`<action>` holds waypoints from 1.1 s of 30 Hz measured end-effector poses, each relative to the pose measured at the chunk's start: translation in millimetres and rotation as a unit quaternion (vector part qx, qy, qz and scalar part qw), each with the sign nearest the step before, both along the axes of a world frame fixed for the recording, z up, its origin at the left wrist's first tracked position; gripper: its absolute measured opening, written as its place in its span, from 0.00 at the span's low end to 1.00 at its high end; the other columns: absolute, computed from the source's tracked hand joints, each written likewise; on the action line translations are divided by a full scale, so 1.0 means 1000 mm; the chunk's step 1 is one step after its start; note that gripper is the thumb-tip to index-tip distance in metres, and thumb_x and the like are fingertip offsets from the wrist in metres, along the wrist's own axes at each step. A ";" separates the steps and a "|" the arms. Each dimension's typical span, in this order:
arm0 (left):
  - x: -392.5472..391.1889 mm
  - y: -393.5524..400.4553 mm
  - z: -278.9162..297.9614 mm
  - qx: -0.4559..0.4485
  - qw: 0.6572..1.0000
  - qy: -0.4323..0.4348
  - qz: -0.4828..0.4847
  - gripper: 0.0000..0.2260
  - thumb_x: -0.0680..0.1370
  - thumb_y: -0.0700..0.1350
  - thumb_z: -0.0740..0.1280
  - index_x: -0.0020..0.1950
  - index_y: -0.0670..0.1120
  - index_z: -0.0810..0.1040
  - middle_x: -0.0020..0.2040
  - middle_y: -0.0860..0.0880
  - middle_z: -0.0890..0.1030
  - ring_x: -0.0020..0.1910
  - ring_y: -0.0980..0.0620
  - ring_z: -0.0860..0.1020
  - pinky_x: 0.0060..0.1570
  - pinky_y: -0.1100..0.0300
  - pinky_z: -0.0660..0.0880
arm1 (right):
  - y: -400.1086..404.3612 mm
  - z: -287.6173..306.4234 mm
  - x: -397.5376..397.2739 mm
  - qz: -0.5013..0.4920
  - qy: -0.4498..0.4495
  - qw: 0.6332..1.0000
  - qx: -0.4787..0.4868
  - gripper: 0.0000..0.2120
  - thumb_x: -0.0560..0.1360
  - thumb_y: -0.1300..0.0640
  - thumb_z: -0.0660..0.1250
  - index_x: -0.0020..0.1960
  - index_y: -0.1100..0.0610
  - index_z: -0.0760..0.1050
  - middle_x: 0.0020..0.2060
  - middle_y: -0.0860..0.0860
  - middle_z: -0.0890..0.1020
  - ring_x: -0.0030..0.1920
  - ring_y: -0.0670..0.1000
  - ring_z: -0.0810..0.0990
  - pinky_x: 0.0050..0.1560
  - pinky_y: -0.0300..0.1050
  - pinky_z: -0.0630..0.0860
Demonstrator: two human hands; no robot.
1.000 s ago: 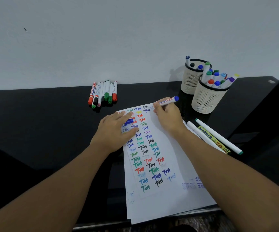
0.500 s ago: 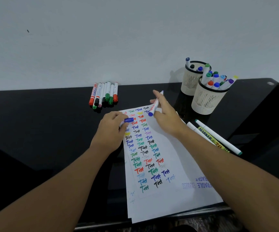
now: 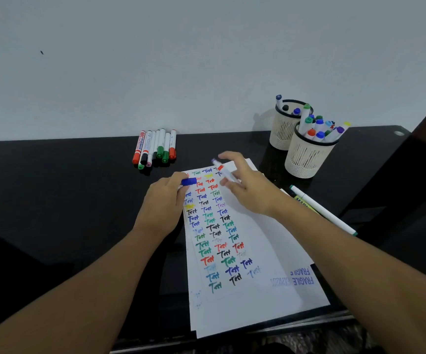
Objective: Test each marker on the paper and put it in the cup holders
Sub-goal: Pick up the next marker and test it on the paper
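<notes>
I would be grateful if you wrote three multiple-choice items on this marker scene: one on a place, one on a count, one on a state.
1. Where does the row of loose markers lie?
A. Inside a cup
B. On the table beyond the paper, by the wall
C. Under the paper

2. How many cup holders stand on the table?
A. One
B. Two
C. Four

3. What does the left hand hold?
A. A blue cap
B. A whole marker
C. Nothing

Answers:
1 B: they rest on the black table past the paper.
2 B: the rear cup and front cup.
3 A: the blue cap sits at its fingertips.
</notes>
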State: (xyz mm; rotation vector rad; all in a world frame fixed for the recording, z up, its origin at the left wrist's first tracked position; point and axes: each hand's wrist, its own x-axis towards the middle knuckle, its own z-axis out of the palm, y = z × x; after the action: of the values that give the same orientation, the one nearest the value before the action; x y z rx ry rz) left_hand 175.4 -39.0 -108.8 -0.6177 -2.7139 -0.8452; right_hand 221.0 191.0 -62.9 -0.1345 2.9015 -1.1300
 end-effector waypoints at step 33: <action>0.006 0.003 0.005 -0.004 0.998 -0.034 -0.047 0.24 0.84 0.52 0.61 0.80 0.55 0.60 0.59 0.52 0.79 0.50 0.63 0.72 0.43 0.76 0.66 | -0.024 0.001 -0.010 0.085 0.054 0.983 0.156 0.22 0.85 0.50 0.62 0.76 0.45 0.59 0.64 0.50 0.79 0.53 0.49 0.81 0.52 0.49 0.82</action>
State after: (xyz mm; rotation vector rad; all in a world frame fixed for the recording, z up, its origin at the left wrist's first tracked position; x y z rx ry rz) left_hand 181.3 -36.5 -103.4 -0.7363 -2.7693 -0.8921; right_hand 211.0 167.4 -61.6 -0.4368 3.0436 -0.6513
